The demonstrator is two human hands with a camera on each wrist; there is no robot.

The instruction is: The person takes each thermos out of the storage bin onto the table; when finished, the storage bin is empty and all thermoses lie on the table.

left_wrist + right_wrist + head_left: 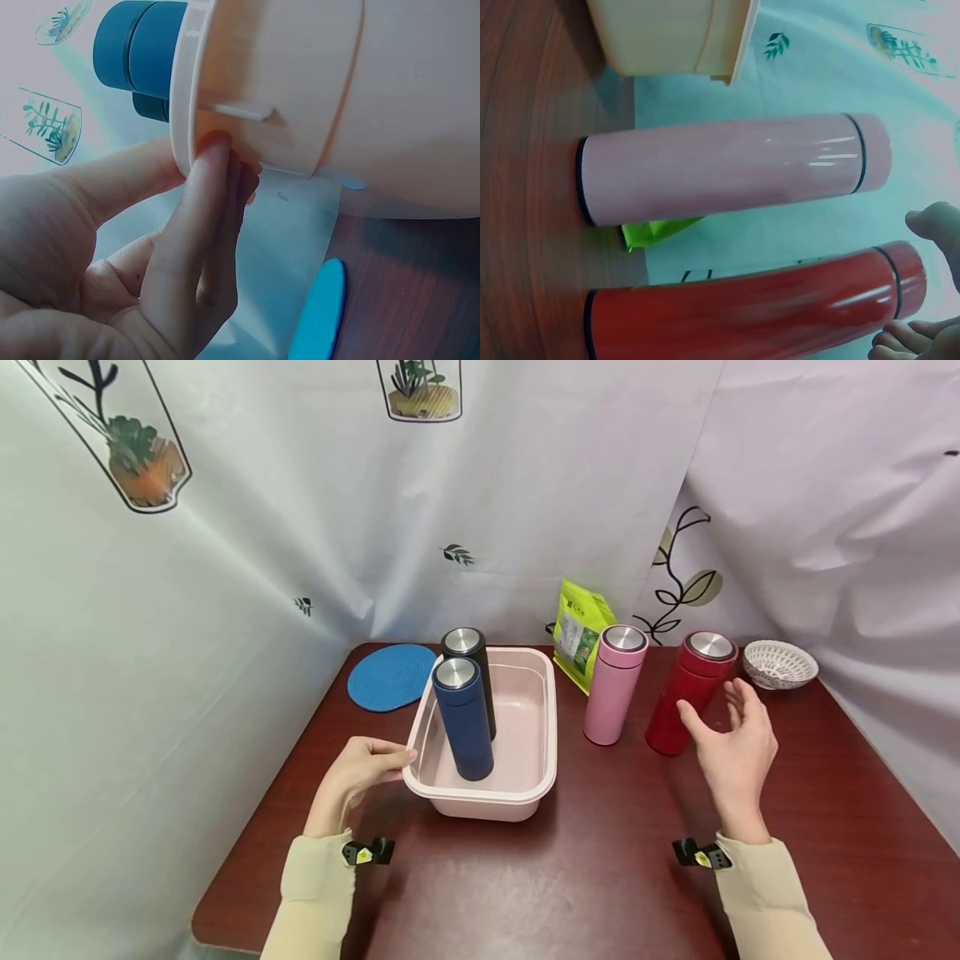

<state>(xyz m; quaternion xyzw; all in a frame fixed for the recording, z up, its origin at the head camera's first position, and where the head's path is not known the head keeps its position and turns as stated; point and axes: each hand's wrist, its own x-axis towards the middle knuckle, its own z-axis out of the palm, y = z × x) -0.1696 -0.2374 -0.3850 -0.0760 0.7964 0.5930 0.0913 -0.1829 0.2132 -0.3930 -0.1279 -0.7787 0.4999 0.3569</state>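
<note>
A pale pink plastic basin (517,693) stands on the table, and my left hand (367,768) pinches its left rim between thumb and fingers. Inside it a blue thermos bottle (467,727) and a black thermos bottle (480,652) stand upright. My right hand (738,752) is spread beside the red thermos bottle (684,697), thumb and fingers apart near its upper part. In the right wrist view a gap shows between the thumb and the red bottle; whether the fingertips touch it I cannot tell. Left of the red bottle stands a pink thermos bottle (611,693).
Behind the pink bottle leans a green packet (577,631). A white woven basket (780,664) sits at the back right. At the back left lies a round blue mat (390,677). A patterned white curtain (525,510) hangs along the back of the dark red table (585,885).
</note>
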